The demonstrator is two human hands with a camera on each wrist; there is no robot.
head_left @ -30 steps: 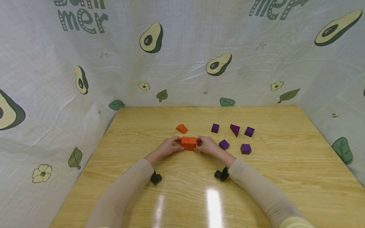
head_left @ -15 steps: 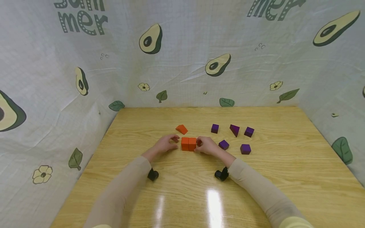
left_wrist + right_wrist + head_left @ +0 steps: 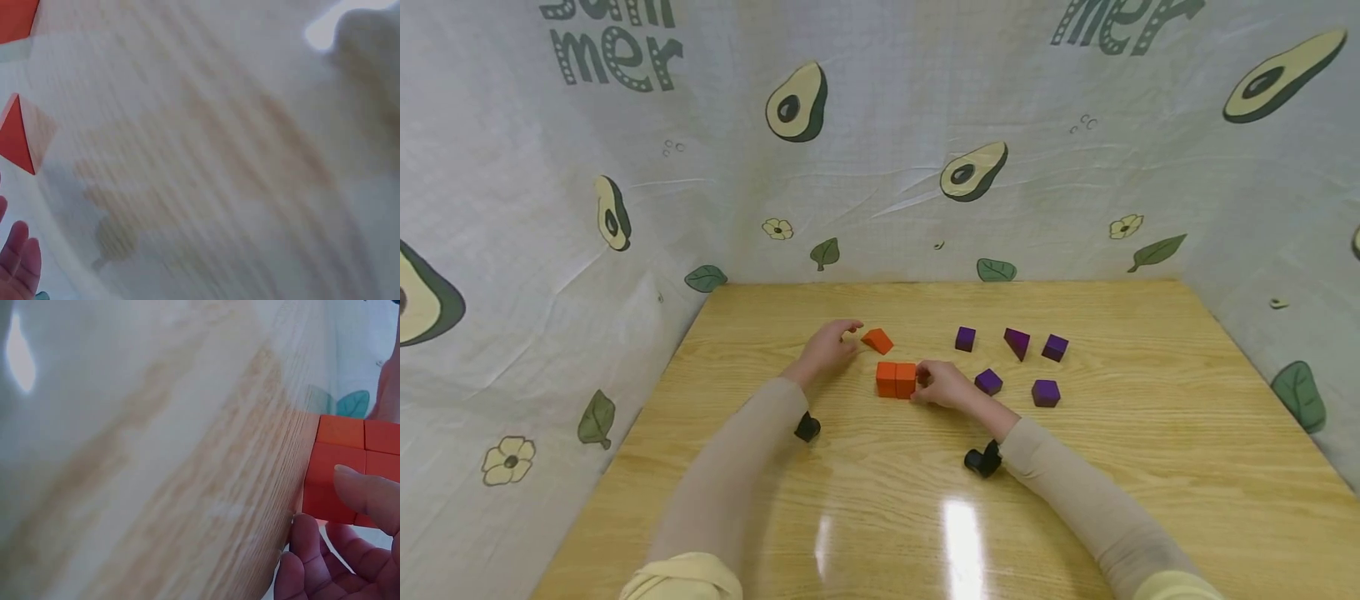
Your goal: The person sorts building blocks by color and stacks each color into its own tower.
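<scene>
Two orange cubes (image 3: 896,380) sit side by side, faces together, near the middle of the table. My right hand (image 3: 945,385) holds the right-hand cube at its outer side; in the right wrist view the thumb (image 3: 369,495) lies against one face, with curled fingers below. Behind the cubes lies an orange triangular block (image 3: 877,340). My left hand (image 3: 831,347) is just left of it, fingers loosely spread and nothing in them. The left wrist view shows the triangular block (image 3: 17,134) above the fingertips, and a corner of an orange cube (image 3: 17,19) higher up.
Several purple blocks lie to the right: a cube (image 3: 966,338), a triangular block (image 3: 1018,342) and another cube (image 3: 1056,347) behind, one cube (image 3: 988,382) close by my right wrist, one (image 3: 1046,392) farther right. A printed cloth (image 3: 880,233) hangs behind the wooden table (image 3: 1135,467).
My left hand has let go of the orange cubes, drawn away left, then moved farther back beside the orange triangular block. The right hand stays at the cubes.
</scene>
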